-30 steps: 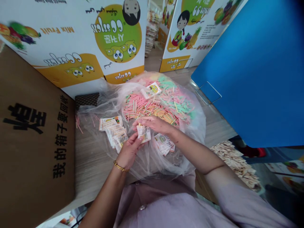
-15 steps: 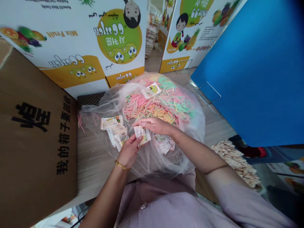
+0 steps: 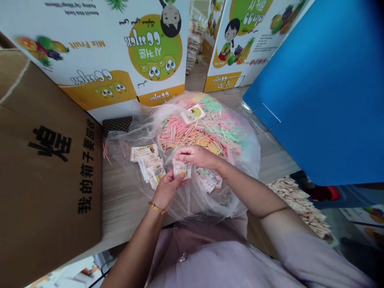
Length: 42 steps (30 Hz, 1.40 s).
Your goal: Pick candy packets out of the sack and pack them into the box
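Standing at the right end of the counter point(image 3: 120, 204), a blue panel point(image 3: 318, 92) leans over its edge. A brown box point(image 3: 57, 192) with black lettering covers the left end, and two white printed boxes point(image 3: 99, 44) point(image 3: 240, 52) stand along the far side. Between them and the counter's near edge, around the middle, a clear plastic bag point(image 3: 252, 148) spreads wide, with a heap of thin coloured sticks point(image 3: 183, 134) in it, pink, green and orange. Past the near right corner, a pile of pale packets point(image 3: 300, 204) lies below the counter top.

The left hand point(image 3: 167, 189) is closed on a small packet point(image 3: 187, 169), thumb on its face, over the near side of the bag. The right hand point(image 3: 196, 156) bends its fingers at the packet's far edge, touching it; whether they pinch it, I cannot tell.

Overlapping packets point(image 3: 151, 165) lie in a row just left of the hands, and a smaller fan of packets point(image 3: 209, 180) lies to the right. One flat packet point(image 3: 196, 112) rests on top of the heap. A gold bracelet point(image 3: 157, 208) circles the left wrist. Smallest, a few loose pink sticks point(image 3: 105, 153) lie beside the brown box.
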Each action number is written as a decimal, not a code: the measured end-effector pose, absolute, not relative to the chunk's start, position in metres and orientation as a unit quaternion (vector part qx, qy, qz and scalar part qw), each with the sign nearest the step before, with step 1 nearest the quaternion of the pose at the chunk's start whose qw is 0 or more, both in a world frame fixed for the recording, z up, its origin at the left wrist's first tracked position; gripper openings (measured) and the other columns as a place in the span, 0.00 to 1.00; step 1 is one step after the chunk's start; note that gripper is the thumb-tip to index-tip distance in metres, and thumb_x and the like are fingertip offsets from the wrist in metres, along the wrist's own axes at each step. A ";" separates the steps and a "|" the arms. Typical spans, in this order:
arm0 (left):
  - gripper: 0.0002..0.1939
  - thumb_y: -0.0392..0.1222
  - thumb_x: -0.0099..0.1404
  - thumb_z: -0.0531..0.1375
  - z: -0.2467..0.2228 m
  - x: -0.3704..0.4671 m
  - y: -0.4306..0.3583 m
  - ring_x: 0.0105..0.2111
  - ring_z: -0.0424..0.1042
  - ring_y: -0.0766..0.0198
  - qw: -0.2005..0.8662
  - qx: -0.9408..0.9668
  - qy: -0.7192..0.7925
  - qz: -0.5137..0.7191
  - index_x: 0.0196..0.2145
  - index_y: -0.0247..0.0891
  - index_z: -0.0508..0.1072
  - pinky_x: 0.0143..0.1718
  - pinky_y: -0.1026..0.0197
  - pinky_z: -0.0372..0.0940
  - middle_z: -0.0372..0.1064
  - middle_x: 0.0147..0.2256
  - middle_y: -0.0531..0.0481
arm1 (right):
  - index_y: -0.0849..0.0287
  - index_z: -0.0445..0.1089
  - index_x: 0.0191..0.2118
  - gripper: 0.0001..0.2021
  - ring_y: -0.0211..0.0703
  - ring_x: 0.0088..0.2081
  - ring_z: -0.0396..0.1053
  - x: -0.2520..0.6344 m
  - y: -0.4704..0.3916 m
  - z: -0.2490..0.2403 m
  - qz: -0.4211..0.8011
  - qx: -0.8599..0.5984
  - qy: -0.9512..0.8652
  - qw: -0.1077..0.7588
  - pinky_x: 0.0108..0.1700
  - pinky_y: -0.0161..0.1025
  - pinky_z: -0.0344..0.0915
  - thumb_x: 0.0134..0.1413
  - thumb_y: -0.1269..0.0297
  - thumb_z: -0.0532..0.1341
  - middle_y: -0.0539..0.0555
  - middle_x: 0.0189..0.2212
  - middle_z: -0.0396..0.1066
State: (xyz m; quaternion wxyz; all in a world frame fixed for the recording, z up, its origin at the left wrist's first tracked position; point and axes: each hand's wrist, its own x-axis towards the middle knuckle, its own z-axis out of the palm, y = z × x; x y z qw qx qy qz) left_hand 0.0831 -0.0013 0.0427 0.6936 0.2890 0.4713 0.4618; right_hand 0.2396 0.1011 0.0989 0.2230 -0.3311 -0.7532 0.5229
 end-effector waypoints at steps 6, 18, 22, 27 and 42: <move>0.22 0.50 0.52 0.72 0.040 0.079 -0.008 0.45 0.76 0.57 0.673 0.278 0.495 0.475 0.44 0.40 0.79 0.49 0.51 0.71 0.79 0.48 0.46 | 0.55 0.69 0.57 0.18 0.53 0.61 0.62 0.248 0.104 0.107 0.218 -0.503 -0.721 0.424 0.61 0.52 0.59 0.67 0.56 0.54 0.60 0.58 0.69; 0.19 0.45 0.68 0.60 0.024 0.036 -0.079 0.62 0.64 0.48 0.115 0.561 0.690 0.443 0.55 0.38 0.71 0.63 0.41 0.59 0.67 0.58 0.36 | 0.60 0.71 0.35 0.08 0.43 0.38 0.69 0.174 0.071 0.051 0.338 -0.303 -0.882 0.127 0.42 0.37 0.59 0.64 0.62 0.62 0.54 0.35 0.74; 0.18 0.43 0.70 0.58 0.008 0.034 -0.086 0.70 0.52 0.44 0.110 0.725 0.609 0.302 0.55 0.42 0.74 0.67 0.37 0.52 0.64 0.63 0.38 | 0.60 0.72 0.45 0.07 0.45 0.46 0.70 0.160 0.078 0.049 0.313 -0.307 -0.883 0.165 0.50 0.39 0.61 0.62 0.65 0.63 0.58 0.45 0.75; 0.27 0.47 0.70 0.57 -0.002 0.053 -0.082 0.71 0.45 0.38 0.095 0.716 0.648 0.240 0.64 0.38 0.65 0.67 0.29 0.40 0.56 0.68 0.35 | 0.58 0.72 0.40 0.08 0.43 0.41 0.70 0.228 0.087 0.073 0.222 -0.474 -0.824 0.219 0.45 0.38 0.61 0.67 0.66 0.56 0.55 0.39 0.74; 0.14 0.40 0.70 0.58 0.024 0.057 -0.060 0.65 0.60 0.45 0.068 0.726 0.594 0.341 0.52 0.40 0.73 0.65 0.36 0.55 0.71 0.55 0.38 | 0.65 0.73 0.53 0.18 0.58 0.53 0.71 0.352 0.023 0.033 0.009 -0.638 -0.758 0.139 0.56 0.53 0.61 0.71 0.63 0.50 0.65 0.51 0.76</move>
